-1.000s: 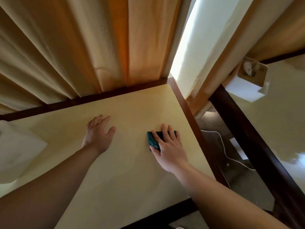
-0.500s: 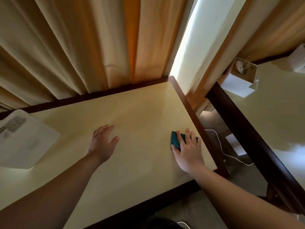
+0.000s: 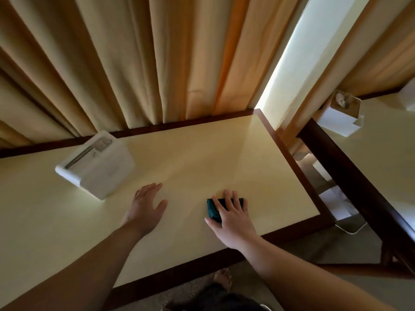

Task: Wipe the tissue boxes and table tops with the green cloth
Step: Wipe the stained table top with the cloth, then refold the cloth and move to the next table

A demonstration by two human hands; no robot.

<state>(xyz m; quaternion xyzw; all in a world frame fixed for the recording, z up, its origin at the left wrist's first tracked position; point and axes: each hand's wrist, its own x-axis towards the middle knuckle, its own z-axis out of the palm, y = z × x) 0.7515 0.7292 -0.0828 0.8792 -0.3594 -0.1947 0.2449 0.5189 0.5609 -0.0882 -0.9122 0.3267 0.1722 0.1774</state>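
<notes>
Pressing flat on the green cloth (image 3: 215,208), the right hand (image 3: 233,217) lies palm down with its fingers straight and slightly spread over the folded pad, the thumb out to the side on the bare surface. The cloth sits on the cream table top (image 3: 202,153), toward its right half and nearer the front edge than the back. The left hand (image 3: 146,207) rests flat on the same table top, just to the left of the cloth and apart from it, fingers straight and close together, thumb splayed. A white tissue box (image 3: 98,164) stands farther left on this table, near the back edge and tilted askew. A second table (image 3: 386,176) stands to the right, across a gap, with another tissue box (image 3: 341,115) at its near corner. Beige curtains (image 3: 134,63) hang behind both.
</notes>
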